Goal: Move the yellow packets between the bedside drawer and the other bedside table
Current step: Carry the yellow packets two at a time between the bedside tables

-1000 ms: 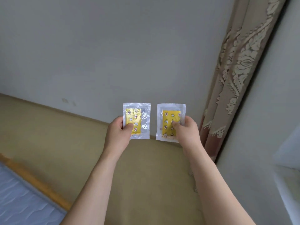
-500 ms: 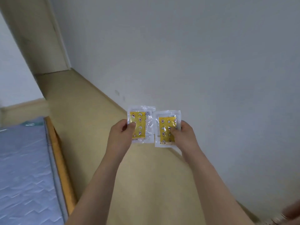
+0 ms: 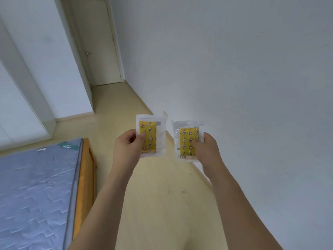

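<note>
Two hands, left (image 3: pixel 127 147) and right (image 3: pixel 207 152), each pinch one upright yellow packet (image 3: pixel 150 136).

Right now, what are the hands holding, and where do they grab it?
Each holds one packet: left hand pinches the left yellow packet at its left edge; right hand pinches the right yellow packet at its lower right.

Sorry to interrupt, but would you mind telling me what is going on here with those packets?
A person is carrying two yellow packets, one in each hand. The left hand pinches the left packet, and the right hand pinches the right packet, both held up in front over the wooden floor. A bed lies to the left and a door stands ahead. No bedside table or drawer is in view.
</note>
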